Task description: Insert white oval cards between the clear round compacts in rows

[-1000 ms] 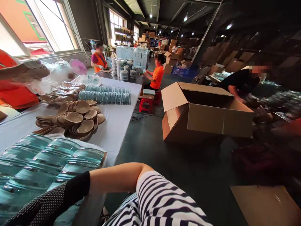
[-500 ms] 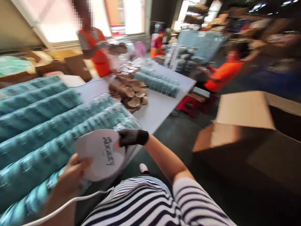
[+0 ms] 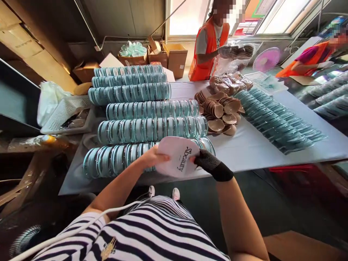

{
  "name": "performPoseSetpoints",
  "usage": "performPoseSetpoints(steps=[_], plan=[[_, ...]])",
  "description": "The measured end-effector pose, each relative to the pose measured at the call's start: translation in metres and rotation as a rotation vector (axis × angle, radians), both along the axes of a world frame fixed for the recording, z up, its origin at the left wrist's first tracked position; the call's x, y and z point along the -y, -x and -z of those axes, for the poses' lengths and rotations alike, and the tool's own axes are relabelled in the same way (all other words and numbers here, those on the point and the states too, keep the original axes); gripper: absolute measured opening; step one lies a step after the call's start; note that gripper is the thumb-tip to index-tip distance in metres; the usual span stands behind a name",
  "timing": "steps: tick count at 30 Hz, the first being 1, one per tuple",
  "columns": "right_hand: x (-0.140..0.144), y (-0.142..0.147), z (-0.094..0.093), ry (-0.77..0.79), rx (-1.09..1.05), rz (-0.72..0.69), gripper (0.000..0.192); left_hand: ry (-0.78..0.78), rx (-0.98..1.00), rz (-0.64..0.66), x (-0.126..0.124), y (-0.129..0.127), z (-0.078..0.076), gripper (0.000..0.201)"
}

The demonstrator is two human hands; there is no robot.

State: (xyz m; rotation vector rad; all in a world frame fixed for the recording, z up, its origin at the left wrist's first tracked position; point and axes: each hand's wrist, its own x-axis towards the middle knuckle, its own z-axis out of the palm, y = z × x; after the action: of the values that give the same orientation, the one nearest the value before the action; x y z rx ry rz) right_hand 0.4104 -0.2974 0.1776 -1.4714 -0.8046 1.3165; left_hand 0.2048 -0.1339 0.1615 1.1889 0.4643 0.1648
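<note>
Above the tabletop [image 3: 258, 152]: white printed card [image 3: 178, 156] pinched at opposite edges, left hand [image 3: 152, 156] bare, right hand [image 3: 208, 164] gloved; teal compact rows [image 3: 146, 128] already laid out, brown discs [image 3: 221, 112] loosely heaped.

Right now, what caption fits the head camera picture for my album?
Bare left hand and gloved right hand hold a white printed card over teal rows.

We read one legible marking: "Sbeauty" in black script, running sideways across the flat white rounded card [image 3: 178, 156], which we see gripped at its left edge by the bare left hand [image 3: 152, 157] and at its right edge by the black-gloved right hand [image 3: 208, 164]. Faint printing on the brown cardboard cartons [image 3: 19, 40] at upper left stays illegible to us.
</note>
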Motion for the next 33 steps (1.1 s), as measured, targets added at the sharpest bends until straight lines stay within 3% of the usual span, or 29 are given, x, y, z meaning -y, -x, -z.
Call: performPoseSetpoints(steps=[2, 3, 6, 9, 13, 15, 17, 19, 21, 23, 26, 28, 30, 33], plan=[[-0.002, -0.002, 0.003, -0.052, -0.046, -0.072, 0.052, 0.153, 0.054, 0.029, 0.001, -0.002, 0.004, 0.056], [-0.002, -0.001, 0.006, -0.079, -0.035, -0.043, 0.055, 0.206, 0.075, 0.005, 0.002, -0.005, 0.007, 0.058], [-0.005, 0.009, 0.022, -0.124, 0.126, 0.241, 0.069, 0.146, 0.083, -0.257, 0.001, -0.013, 0.02, 0.048], [-0.001, 0.032, 0.04, -0.173, 0.409, 0.371, 0.075, 0.026, 0.064, -0.402, -0.002, -0.021, 0.03, 0.042], [0.002, 0.072, 0.057, -0.215, 0.979, 0.49, 0.061, 0.014, 0.065, -0.503, 0.003, -0.031, 0.038, 0.039], [-0.001, 0.08, 0.064, -0.259, 1.059, 0.542, 0.053, 0.034, 0.062, -0.559, 0.012, -0.036, 0.042, 0.039], [0.001, 0.07, 0.069, -0.255, 0.975, 0.673, 0.05, 0.084, 0.066, -0.54, 0.021, -0.043, 0.044, 0.042], [0.018, 0.043, 0.069, -0.132, 0.92, 0.934, 0.051, 0.17, 0.08, -0.51, 0.027, -0.052, 0.045, 0.045], [0.052, 0.012, 0.065, 0.085, 0.999, 1.161, 0.049, 0.281, 0.088, -0.549, 0.027, -0.067, 0.043, 0.046], [0.096, -0.011, 0.062, 0.259, 1.126, 1.24, 0.048, 0.399, 0.099, -0.591, 0.026, -0.091, 0.038, 0.044], [0.151, -0.018, 0.068, 0.317, 1.253, 1.076, 0.054, 0.564, 0.166, -0.498, 0.027, -0.141, 0.033, 0.037], [0.17, -0.013, 0.078, 0.315, 1.34, 0.899, 0.054, 0.652, 0.236, -0.408, 0.032, -0.174, 0.035, 0.036], [0.174, -0.01, 0.088, 0.307, 1.415, 0.746, 0.051, 0.723, 0.245, -0.38, 0.038, -0.198, 0.04, 0.035], [0.157, -0.018, 0.098, 0.337, 1.477, 0.557, 0.048, 0.781, 0.162, -0.415, 0.041, -0.211, 0.052, 0.035]])
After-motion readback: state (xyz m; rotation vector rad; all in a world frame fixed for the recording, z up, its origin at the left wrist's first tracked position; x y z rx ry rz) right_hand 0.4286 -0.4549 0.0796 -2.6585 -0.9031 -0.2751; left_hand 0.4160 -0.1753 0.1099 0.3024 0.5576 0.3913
